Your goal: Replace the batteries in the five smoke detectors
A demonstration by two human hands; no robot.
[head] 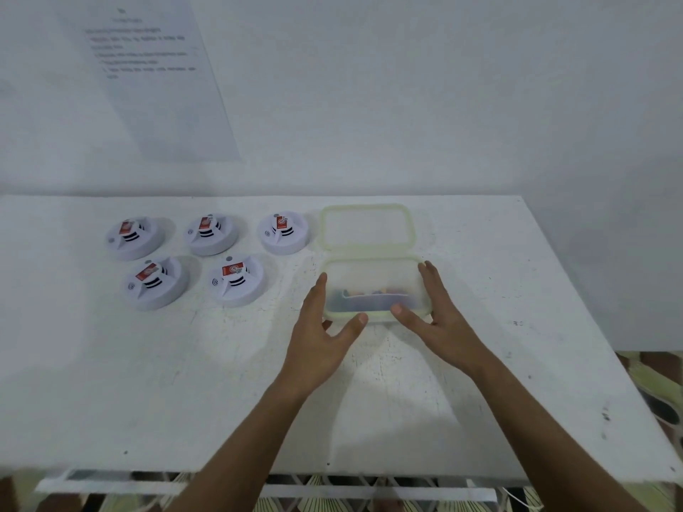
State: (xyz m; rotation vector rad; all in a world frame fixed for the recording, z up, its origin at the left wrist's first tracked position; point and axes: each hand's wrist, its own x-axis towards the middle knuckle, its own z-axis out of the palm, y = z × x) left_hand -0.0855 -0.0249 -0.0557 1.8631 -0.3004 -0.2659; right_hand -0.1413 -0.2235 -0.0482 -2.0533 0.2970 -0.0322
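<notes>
Several white round smoke detectors with red stickers lie on the white table [184, 364] in two rows, among them one at the back left [135, 238] and one at the front [236, 284]. To their right stands a clear plastic box [373, 261] with a pale green rim; dark and coloured batteries [369, 298] show through its wall. Its lid [409, 227] lies flat just behind it. My left hand [321, 327] grips the box's left front corner, and my right hand [436, 315] grips the right front corner. Both thumbs lie on the front rim.
A printed sheet of paper [148, 75] hangs on the white wall behind the table. The table's right edge runs diagonally past the box, with patterned floor [658, 382] beyond it. A white frame shows below the table's front edge.
</notes>
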